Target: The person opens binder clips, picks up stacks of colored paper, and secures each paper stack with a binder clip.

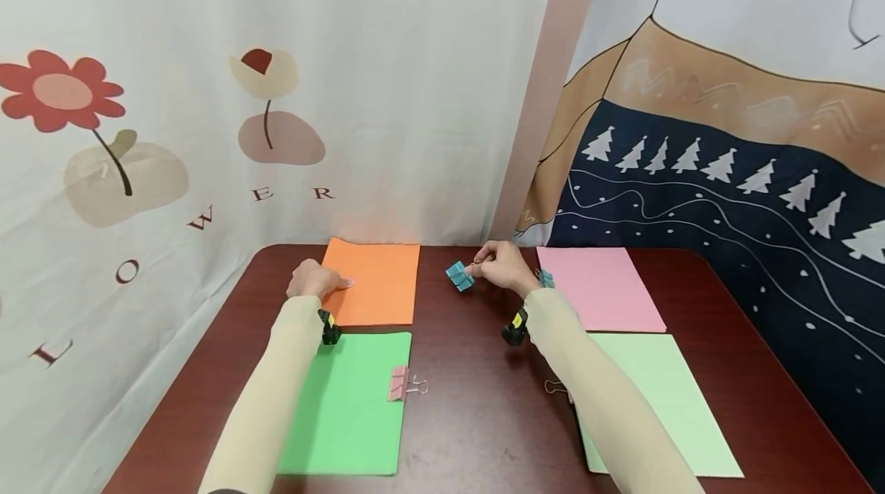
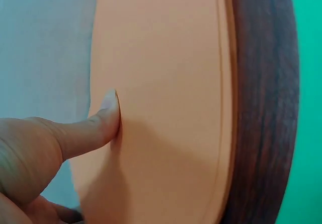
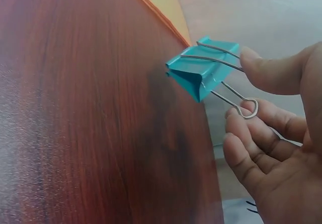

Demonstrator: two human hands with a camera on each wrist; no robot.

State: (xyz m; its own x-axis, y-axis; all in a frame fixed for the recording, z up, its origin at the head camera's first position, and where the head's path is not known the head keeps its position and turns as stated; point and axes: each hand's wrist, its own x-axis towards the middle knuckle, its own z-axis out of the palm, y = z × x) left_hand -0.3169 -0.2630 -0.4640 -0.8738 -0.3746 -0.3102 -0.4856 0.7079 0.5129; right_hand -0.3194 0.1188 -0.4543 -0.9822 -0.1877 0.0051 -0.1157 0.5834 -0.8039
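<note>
My left hand (image 1: 313,280) grips the left edge of a stack of orange paper (image 1: 380,286). In the left wrist view its thumb (image 2: 95,131) lies on top of the sheets, while the other fingers are mostly hidden below. Right of that stack, my right hand (image 1: 503,267) holds a teal binder clip (image 3: 206,70) above the dark table. Its thumb is on one wire handle and its fingers are at the other. The clip's mouth points toward the orange stack, apart from it.
Green paper (image 1: 353,417) with a pink binder clip (image 1: 398,384) lies in front of the orange stack. Pink paper (image 1: 601,290), with another teal clip (image 1: 546,279), and pale green paper (image 1: 664,402) lie on the right. A printed curtain (image 1: 415,94) hangs behind the table (image 1: 477,432).
</note>
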